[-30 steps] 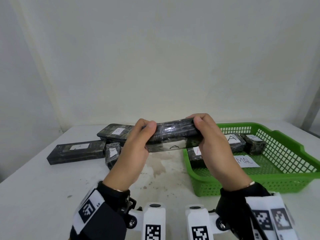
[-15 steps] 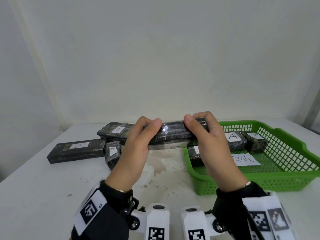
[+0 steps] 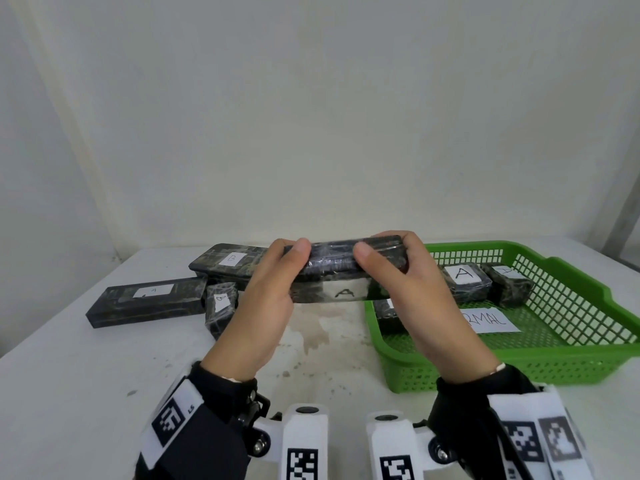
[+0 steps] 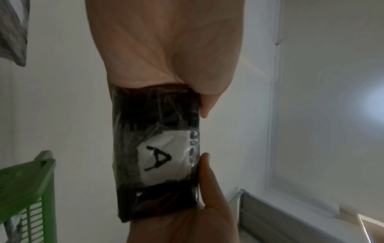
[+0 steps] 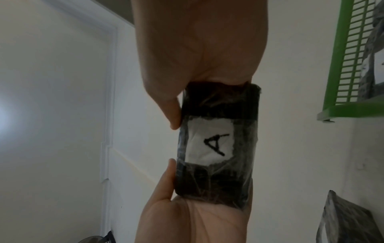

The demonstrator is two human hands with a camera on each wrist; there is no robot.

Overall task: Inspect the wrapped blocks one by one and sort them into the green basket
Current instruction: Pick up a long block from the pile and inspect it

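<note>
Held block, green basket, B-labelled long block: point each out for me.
Held block (image 3: 343,293), head view, on its A label.
Green basket (image 3: 568,367), head view, near wall.
B-labelled long block (image 3: 232,259), head view, on its label.

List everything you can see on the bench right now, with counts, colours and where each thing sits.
held block: 1, black, plastic-wrapped, white label marked A, lifted above the table between both hands
blocks on table: 3, black wrapped; long one labelled B at back, long one labelled A at left, small one labelled B between them
green basket: 1, green mesh, right side of table
blocks in basket: at least 3, black wrapped; one labelled A, one beside it, one partly hidden behind the right hand
paper sign: 1, white, basket floor, text partly hidden
table: 1, white, stained
left hand: fingers gripping block's left end
right hand: fingers gripping block's right end
</note>
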